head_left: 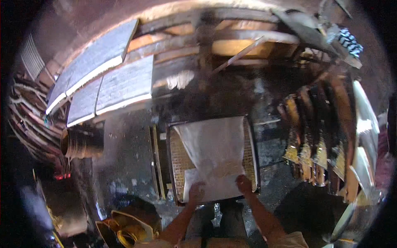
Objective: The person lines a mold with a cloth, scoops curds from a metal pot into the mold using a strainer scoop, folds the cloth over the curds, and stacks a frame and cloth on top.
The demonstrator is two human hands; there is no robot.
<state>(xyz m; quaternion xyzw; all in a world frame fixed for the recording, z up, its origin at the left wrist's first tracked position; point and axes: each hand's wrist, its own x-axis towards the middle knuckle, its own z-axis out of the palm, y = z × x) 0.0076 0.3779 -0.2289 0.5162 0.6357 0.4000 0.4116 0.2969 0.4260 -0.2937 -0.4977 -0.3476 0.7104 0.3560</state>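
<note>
In front of me lies a dark-framed rectangular tray (257, 165) with a woven, grid-like bottom (178, 155). A thin whitish sheet (217, 144) covers most of it, with a fold running diagonally on its left side. My left hand (196, 192) is at the sheet's near left part, its fingers curled at the material. On the near right, my right hand (244, 184) is closed at the sheet's edge, close to the tray's right side. Fine finger detail is blurred, and whether the sheet is cloth or paper I cannot tell.
Several grey panels (124, 82) lean at the back left. Stacked branches (31, 111), a ribbed metal can (84, 142) and a red glow (63, 176) are at the left. A yellow container (128, 231) stands near my left arm. Several dark-and-yellow slabs (320, 153) stand at the right.
</note>
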